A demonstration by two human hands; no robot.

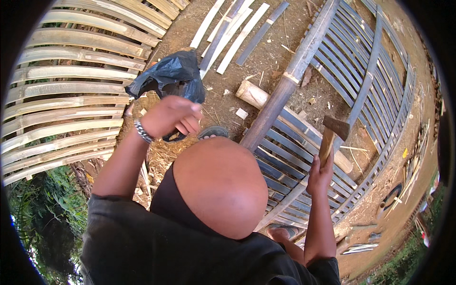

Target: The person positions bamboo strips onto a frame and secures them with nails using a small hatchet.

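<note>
In my right hand is a hammer with a wooden handle and a dark, rusty head, held head-up over the bamboo slat panel. My left hand is raised with its fingers curled in, slightly blurred; whatever they hold, if anything, is hidden. Just beyond it lies a crumpled black plastic bag, partly covered by the hand. The slatted bamboo panel stretches along my right side. A thick dark bamboo pole runs along its near side, and a cut bamboo piece lies under the pole.
Another panel of pale bamboo slats fills the left side. Loose bamboo strips lie on the dirt at the top. My bent knee is in the middle, with a sandalled foot beyond it. Green plants grow at lower left.
</note>
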